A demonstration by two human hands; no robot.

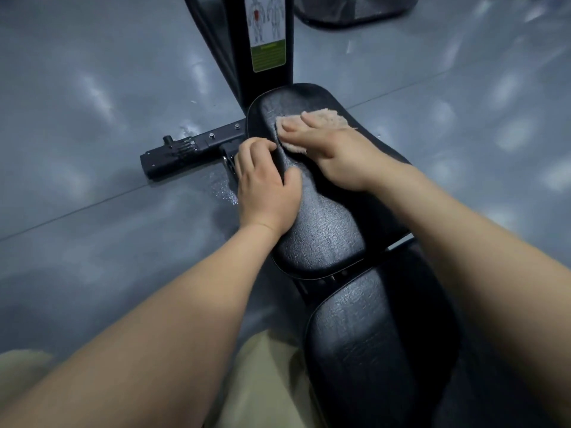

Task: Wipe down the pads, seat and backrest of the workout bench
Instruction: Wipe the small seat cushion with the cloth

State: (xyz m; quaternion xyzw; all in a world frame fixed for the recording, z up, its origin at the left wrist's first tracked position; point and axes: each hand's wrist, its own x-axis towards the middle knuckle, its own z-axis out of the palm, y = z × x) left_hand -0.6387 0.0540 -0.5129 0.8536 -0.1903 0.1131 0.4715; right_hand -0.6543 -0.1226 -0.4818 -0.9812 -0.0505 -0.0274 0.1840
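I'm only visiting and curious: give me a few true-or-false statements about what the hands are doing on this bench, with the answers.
1. The right hand presses a beige cloth flat on the black pad. True.
2. The left hand holds a spray bottle. False: it holds no bottle; its fingers curl over the pad's left edge.
3. The cloth lies on the floor. False: it lies on the far end of the pad, under the right hand.
4. The sticker on the black post is green at the bottom. True.
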